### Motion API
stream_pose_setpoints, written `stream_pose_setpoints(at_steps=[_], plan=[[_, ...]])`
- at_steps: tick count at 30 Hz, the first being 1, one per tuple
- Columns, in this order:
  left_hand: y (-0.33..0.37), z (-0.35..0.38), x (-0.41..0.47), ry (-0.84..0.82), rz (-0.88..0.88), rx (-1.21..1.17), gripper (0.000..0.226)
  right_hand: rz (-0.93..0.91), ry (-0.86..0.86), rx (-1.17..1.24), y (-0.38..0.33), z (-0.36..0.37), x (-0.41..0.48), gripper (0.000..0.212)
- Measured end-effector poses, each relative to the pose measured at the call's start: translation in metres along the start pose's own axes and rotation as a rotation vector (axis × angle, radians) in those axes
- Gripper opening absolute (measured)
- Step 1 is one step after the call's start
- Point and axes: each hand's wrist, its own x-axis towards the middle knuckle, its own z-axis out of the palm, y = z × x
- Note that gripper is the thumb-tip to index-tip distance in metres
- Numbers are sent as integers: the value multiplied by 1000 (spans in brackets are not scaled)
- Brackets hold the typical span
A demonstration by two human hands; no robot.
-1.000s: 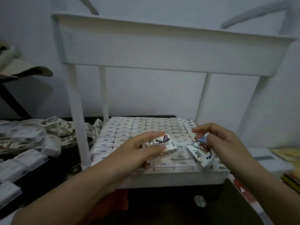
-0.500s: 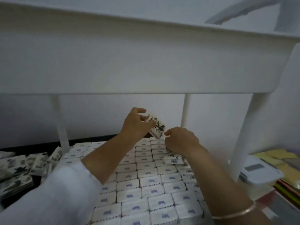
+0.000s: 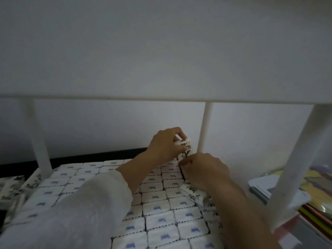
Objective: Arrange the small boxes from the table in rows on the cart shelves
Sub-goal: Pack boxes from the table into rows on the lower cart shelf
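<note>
I am holding the small box [image 3: 186, 147] tilted on edge just right of the frame's centre, above the far right corner of the packed rows [image 3: 158, 207], because that back corner looks like where the next gap is. My left hand [image 3: 165, 146] is gripping it from the upper left, fingers curled over the top edge and clamped on it, printed face towards me, so I can steer it down between its neighbours. My right hand [image 3: 204, 171] is sitting just below and to the right. Its fingers are bent in towards the box's lower corner, probably to guide that corner into place, but I cannot tell whether they are pinching it or only touching it. A second box [image 3: 193, 194] is lying askew under that wrist on top of the rows, likely waiting its turn. I cannot tell if the hand is holding it. The rows are running flat and tight across the lower half of the frame, labels up, so most of this tier seems done. The rear post [image 3: 203, 126] of the cart [image 3: 294, 177] is standing just beside the box, and the upper shelf [image 3: 161, 51] is filling the top half, which is why I am reaching in low. Loose boxes [image 3: 14, 184] are lying at the left edge and a stack of papers [image 3: 316, 194] at the right.
</note>
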Motion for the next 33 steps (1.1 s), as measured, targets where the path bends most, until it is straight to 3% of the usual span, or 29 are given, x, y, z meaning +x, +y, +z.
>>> stream_pose_setpoints(at_steps=[4,7,10,13,16,18,20,24,29,33], plan=[[0,-1,7,-84,45,138,17,29,40,74,0,3,-3,37],[1,1,12,-112,62,229,15,76,232,235,2,1,-3,35],[0,6,14,-150,65,280,14,123,463,633,6,-6,-1,34],[-1,6,14,-184,73,321,19,223,551,1042,7,-14,-3,37],[-2,6,14,-211,63,285,10,414,547,1329,10,-22,-3,44],[-3,10,8,-188,107,298,15,458,498,1399,12,-23,-2,40],[-3,15,1,-127,169,358,23,424,477,1359,10,-20,-2,35],[-3,14,-9,-47,161,505,25,345,438,1243,11,-11,1,48],[-3,15,-15,-239,56,611,38,296,464,952,16,-10,-2,51],[-4,12,-17,-490,45,784,52,210,446,437,15,-18,-11,47]])
